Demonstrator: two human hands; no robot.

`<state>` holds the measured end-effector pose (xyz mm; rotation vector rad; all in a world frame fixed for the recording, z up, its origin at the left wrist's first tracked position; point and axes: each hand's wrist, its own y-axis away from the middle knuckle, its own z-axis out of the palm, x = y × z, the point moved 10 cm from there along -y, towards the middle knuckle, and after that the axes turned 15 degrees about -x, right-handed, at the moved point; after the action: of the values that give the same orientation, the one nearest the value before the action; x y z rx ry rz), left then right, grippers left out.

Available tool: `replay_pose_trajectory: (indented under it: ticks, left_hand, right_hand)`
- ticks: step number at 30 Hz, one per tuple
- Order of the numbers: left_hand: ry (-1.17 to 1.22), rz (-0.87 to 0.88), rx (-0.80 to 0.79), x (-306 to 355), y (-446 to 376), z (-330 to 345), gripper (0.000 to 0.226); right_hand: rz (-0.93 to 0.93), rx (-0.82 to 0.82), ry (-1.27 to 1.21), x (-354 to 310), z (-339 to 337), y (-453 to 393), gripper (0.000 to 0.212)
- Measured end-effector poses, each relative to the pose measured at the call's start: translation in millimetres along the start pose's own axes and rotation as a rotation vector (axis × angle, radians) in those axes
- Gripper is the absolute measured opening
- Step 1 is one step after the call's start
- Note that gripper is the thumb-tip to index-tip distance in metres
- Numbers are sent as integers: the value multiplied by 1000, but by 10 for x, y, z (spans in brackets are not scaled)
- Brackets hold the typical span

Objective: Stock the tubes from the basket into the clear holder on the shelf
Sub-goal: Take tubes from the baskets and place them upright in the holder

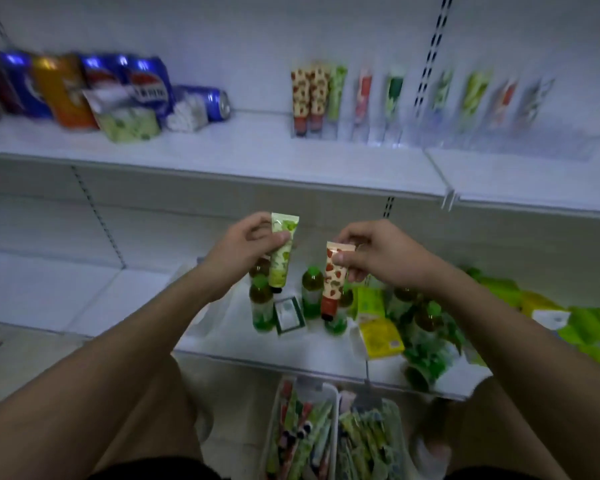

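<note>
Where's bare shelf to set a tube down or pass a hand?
Upper shelf: bare between the cans and the clear holder, plus the front strip. Lower shelf: bare left of the bottles. Crowded: around the bottles and the green packets to the right.

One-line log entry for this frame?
left hand: holds green tube | right hand: holds strawberry tube | clear holder: partly stocked

the upper shelf (pixel 222 157) is carrying cans (pixel 94 88), a green pack (pixel 129 124) and the clear holder (pixel 413 133) with upright tubes (pixel 312 95). the lower shelf (pixel 257 348) is bearing green bottles (pixel 262 310), a small box (pixel 290 315) and yellow packs (pixel 381 336). baskets (pixel 333 396) are sitting on the floor (pixel 21 355).
</note>
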<state>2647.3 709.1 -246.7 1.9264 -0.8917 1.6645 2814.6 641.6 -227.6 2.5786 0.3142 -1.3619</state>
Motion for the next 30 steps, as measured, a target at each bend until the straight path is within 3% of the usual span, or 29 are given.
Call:
replay_pose_trajectory:
  ticks: [6,12,21,30]
  left_hand:
    - [-106,147,-71,1153,-78,-127,15]
    - [-179,203,-38,1782,-272,-381,15]
    - [-134,215,72,1866,-749,-855,11]
    - [-34,267,155,1768,-1184,-1237,7]
  right_hand:
    - [-137,21,90,-969,-474,96,5]
    - [-184,199,138,-1549,-1075,8,4]
    - [-73,402,368,-1701,-1670,-643,11]
    - [-77,509,513,-1628,-1968,-1302,13]
